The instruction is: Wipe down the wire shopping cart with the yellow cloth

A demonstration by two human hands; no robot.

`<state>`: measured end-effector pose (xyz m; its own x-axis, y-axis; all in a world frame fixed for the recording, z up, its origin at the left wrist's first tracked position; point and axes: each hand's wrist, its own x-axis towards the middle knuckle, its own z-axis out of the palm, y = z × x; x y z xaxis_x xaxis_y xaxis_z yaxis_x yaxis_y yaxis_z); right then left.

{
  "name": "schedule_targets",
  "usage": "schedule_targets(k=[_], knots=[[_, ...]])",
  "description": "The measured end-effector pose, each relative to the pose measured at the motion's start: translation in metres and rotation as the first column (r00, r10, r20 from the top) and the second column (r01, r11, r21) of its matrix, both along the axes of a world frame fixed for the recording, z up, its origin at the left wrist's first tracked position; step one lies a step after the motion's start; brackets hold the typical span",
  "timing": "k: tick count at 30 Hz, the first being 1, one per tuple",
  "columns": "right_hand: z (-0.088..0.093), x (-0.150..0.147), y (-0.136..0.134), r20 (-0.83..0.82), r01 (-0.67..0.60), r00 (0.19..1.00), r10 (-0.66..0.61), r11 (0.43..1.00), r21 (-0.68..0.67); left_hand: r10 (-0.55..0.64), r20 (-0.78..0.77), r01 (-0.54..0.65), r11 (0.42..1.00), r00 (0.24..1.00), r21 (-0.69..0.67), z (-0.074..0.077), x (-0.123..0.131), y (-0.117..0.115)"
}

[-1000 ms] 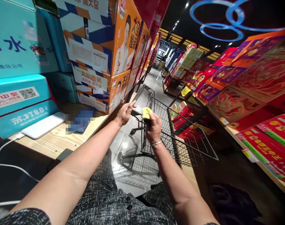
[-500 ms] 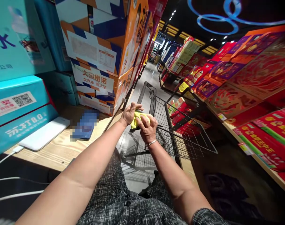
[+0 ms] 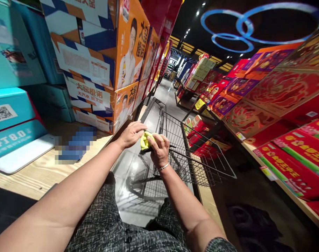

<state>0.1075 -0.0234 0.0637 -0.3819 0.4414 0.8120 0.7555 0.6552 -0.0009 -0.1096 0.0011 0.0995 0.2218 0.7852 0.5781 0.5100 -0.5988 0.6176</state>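
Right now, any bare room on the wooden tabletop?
Yes: tabletop between white slab and its front edge; smaller patch right of blurred blue phone, before the orange-blue cartons. Crowded: the back, with teal boxes and cartons; beyond the right edge, left hand, right hand, yellow cloth.

The cloth [image 3: 144,141] is yellow, the trousers [image 3: 100,206] white-flecked black.
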Motion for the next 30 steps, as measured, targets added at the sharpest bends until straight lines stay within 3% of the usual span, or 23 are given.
schedule_targets(k=[3, 6, 11, 14, 18, 22, 26, 30], knots=[[0.02, -0.017, 0.008, -0.032, 0.006, 0.999, -0.007, 1.0, -0.009, 0.015, -0.23, 0.004, 0.997, 0.973, 0.081, -0.005, -0.008, -0.001], [0.029, -0.022, 0.012, -0.021, 0.012, 1.0, -0.012, 1.0, -0.027, 0.031, -0.386, 0.026, 0.99, 0.922, 0.139, 0.004, -0.016, 0.002], [0.012, 0.005, 0.012, 0.001, 0.001, 1.0, -0.001, 0.999, -0.035, 0.107, -0.604, -0.043, 0.992, 0.79, 0.119, 0.034, -0.014, 0.011], [-0.011, 0.036, 0.012, 0.016, 0.035, 0.999, -0.035, 0.999, -0.02, 0.16, -0.607, -0.117, 0.987, 0.778, 0.11, 0.034, -0.007, 0.015], [-0.03, 0.056, 0.008, 0.062, 0.071, 0.995, -0.072, 0.997, 0.014, 0.183, -0.549, -0.143, 0.983, 0.816, 0.116, 0.019, -0.002, 0.019], [-0.012, 0.015, 0.009, 0.029, 0.075, 0.997, -0.075, 0.997, 0.015, 0.14, -0.512, -0.094, 0.989, 0.848, 0.115, 0.009, -0.007, 0.026], [0.013, -0.037, 0.023, 0.177, -0.028, 0.983, 0.037, 0.998, -0.053, 0.103, -0.414, -0.091, 0.995, 0.904, 0.048, 0.005, -0.015, 0.029], [0.001, -0.03, 0.03, 0.168, -0.132, 0.97, 0.175, 0.962, -0.24, 0.111, -0.492, -0.08, 0.993, 0.863, 0.083, 0.007, -0.017, 0.025]])
